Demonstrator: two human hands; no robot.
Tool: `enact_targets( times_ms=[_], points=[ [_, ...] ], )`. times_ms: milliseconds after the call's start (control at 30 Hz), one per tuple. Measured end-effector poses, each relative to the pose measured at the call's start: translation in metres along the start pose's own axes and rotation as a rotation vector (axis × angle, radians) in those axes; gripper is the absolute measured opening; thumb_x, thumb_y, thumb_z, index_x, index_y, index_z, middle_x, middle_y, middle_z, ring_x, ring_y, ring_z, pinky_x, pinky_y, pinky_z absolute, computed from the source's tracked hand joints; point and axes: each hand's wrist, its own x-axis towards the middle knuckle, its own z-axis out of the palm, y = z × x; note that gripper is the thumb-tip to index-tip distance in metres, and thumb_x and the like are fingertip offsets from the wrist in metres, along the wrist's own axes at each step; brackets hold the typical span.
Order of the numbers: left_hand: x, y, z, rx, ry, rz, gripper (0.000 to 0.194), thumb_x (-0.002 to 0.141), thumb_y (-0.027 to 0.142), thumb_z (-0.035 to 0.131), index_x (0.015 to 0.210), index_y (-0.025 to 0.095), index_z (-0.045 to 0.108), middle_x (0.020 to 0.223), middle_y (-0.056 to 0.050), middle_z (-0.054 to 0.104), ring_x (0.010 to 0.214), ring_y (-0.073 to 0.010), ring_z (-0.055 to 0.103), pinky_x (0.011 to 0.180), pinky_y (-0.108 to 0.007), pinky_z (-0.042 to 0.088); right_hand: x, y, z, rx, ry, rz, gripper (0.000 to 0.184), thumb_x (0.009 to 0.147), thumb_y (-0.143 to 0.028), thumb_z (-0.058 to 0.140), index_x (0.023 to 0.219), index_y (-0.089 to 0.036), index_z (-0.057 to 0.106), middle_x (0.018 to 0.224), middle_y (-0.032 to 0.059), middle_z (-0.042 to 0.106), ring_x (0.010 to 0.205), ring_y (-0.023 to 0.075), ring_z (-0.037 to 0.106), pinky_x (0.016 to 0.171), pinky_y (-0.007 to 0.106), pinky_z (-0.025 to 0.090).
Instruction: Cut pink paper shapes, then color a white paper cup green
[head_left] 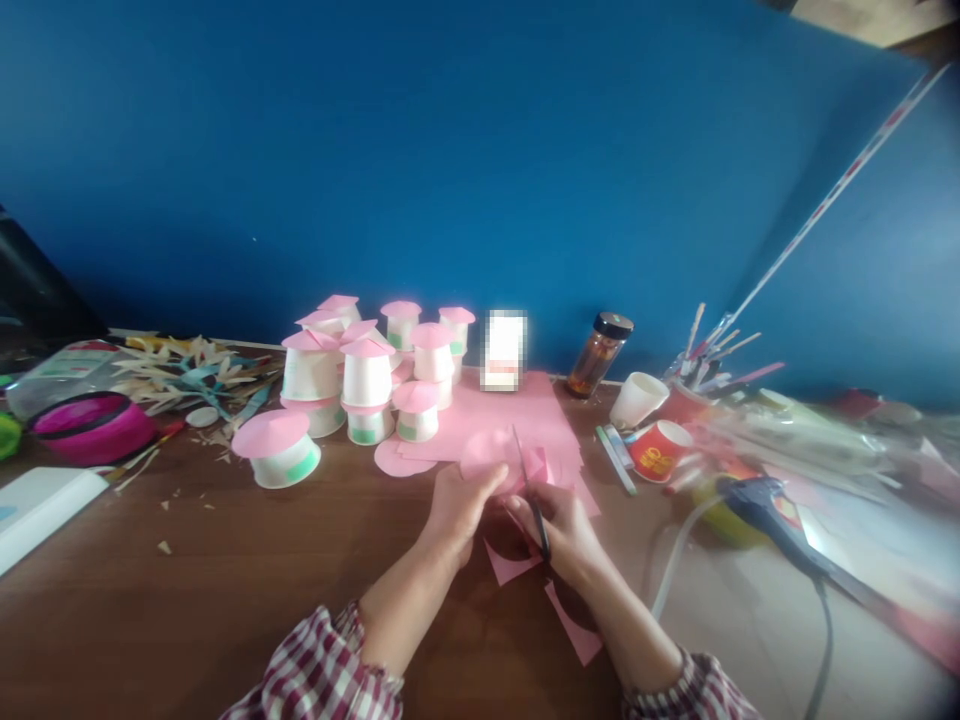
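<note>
Wall [480, 150]: blue, filling the far side.
Table [337, 590]: brown, spreading from near to far under everything.
Paper cups [367, 382]: a group left of centre on the far half, white, several stacked in twos, with pink paper tops; a single one stands nearest, at the left, with a green patch.
Pink sheets [517, 410]: flat on the table, right of the cups and beyond the hands.
Glue gun [772, 510]: on the right, blurred, its cord running toward the near edge.
Left hand [459, 505]: mostly closed, thumb on top of the pink paper piece; the fingers beneath are hidden.
Right hand [568, 527]: curled around the scissors' handles.
Bottle [596, 355]: dark-lidded, far right of centre, brownish inside, leaning in view.
Red cup [661, 450]: right of the hands, just nearer than a white cup [638, 401].
Scissors [538, 525]: blades pointing far, at the right edge of the held paper; how wide they part, I cannot tell.
Paper piece [484, 455]: pale pink, in the left hand, in front of the sheets.
Pink strips [576, 628]: two pointed ones, on the near side of the hands.
</note>
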Motion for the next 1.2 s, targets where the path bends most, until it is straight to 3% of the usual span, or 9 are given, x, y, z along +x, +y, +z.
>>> enact_targets(
  times_ms=[333,733,933,1200],
  points=[
    [0.0030,-0.0021,-0.0004,0.010,0.008,-0.030,0.032,0.057,0.032,0.078,0.075,0.006,0.069,0.065,-0.013,0.069,0.058,-0.0246,0.065,0.054,-0.034,0.052,0.0000,0.0005,-0.0012,-0.031,0.005,-0.022,0.034,0.076,-0.043,0.067,0.064,-0.014,0.054,0.048,-0.0046,0.044,0.043,0.0090,0.041,0.039,0.019,0.030],
    [0.0006,-0.0025,0.0010,-0.097,0.018,-0.012,0.024,0.059,0.028,0.078,0.071,0.009,0.067,0.058,-0.007,0.066,0.051,-0.0183,0.061,0.050,-0.029,0.050,-0.0007,0.0036,-0.0010,-0.114,0.022,-0.054,0.034,0.076,-0.043,0.067,0.064,-0.015,0.055,0.049,-0.0040,0.042,0.046,0.0098,0.039,0.042,0.021,0.029],
    [0.0003,-0.0012,0.0010,-0.156,0.029,-0.027,0.035,0.058,0.026,0.080,0.085,0.007,0.069,0.076,-0.013,0.071,0.067,-0.0242,0.067,0.057,-0.032,0.054,-0.0020,0.0051,0.0010,-0.076,-0.018,-0.052,0.033,0.078,-0.044,0.066,0.066,-0.014,0.055,0.050,-0.0022,0.047,0.045,0.0104,0.043,0.042,0.021,0.031],
    [0.0013,-0.0088,-0.0001,-0.151,-0.021,-0.031,0.038,0.059,0.029,0.079,0.088,0.006,0.069,0.076,-0.015,0.071,0.066,-0.0278,0.068,0.057,-0.036,0.054,-0.0024,0.0031,0.0027,0.033,-0.029,0.008,0.034,0.076,-0.046,0.066,0.071,-0.014,0.056,0.047,-0.0041,0.048,0.041,0.0097,0.044,0.040,0.020,0.034]
  ],
)
